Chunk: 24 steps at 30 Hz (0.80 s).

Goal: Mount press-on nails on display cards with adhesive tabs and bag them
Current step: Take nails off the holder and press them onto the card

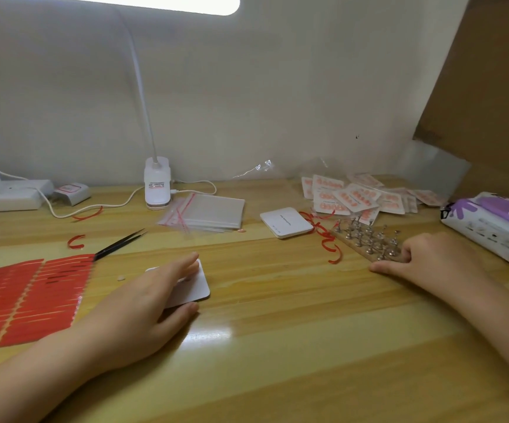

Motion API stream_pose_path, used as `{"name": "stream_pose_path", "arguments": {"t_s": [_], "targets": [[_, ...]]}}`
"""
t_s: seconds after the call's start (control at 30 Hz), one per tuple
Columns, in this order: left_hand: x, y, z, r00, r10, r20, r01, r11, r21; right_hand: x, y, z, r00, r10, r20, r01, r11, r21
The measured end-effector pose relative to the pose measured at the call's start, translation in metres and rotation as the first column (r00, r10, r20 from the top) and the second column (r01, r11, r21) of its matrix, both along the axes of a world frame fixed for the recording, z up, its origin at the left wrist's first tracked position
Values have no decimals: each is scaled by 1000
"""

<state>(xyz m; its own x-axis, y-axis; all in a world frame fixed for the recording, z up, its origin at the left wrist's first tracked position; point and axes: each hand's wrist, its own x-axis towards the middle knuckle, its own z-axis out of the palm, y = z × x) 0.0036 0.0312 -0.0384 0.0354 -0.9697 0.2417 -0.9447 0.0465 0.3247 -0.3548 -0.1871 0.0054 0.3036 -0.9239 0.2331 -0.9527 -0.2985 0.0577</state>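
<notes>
White card (197, 286) is held flat on the wooden table (277, 346) by the spread fingers of the left hand (143, 306). The near edge of a small board of metal pegs (369, 239) is touched by the curled right hand (427, 264). Filled bags (360, 196) are piled behind it, and red sticker sheets (27, 300) lie far left.

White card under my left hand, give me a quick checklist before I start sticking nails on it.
1. White card flat on the table, pinned by the left hand: ok.
2. Red adhesive tab sheet within reach, left of the card: ok.
3. Tweezers picked up: not ok, lying on the sheet's corner.
4. Right hand on the nail stand: ok.
5. Nails left on the stand: cannot tell.
6. Zip bags ready: ok, stacked by the lamp base.
</notes>
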Motion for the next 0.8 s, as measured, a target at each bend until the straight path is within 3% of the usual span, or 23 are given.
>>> {"name": "stream_pose_path", "arguments": {"t_s": [0.13,0.27,0.37,0.5,0.6,0.7,0.8], "targets": [[0,-4,1,1000,-11,-17,11,1000,10,20,10,14,996,86,-28,-88,992,-90],[-6,-16,4,975,-53,-218,78,991,105,61,25,27,961,253,108,-245,966,-83],[-9,-25,11,865,-30,-502,87,992,90,101,35,26,893,329,306,-357,933,39],[-7,-41,31,663,77,-745,-133,991,-16,156,48,8,824,421,379,-508,845,167],[-7,-41,29,773,170,-611,-273,959,-80,186,60,-12,746,520,417,-618,774,141],[-10,-27,17,942,207,-265,-240,965,-102,198,69,-25,717,606,345,-642,767,-13],[-11,-22,13,981,183,-62,-187,980,-71,195,69,-29,707,635,311,-668,744,-4]]}}
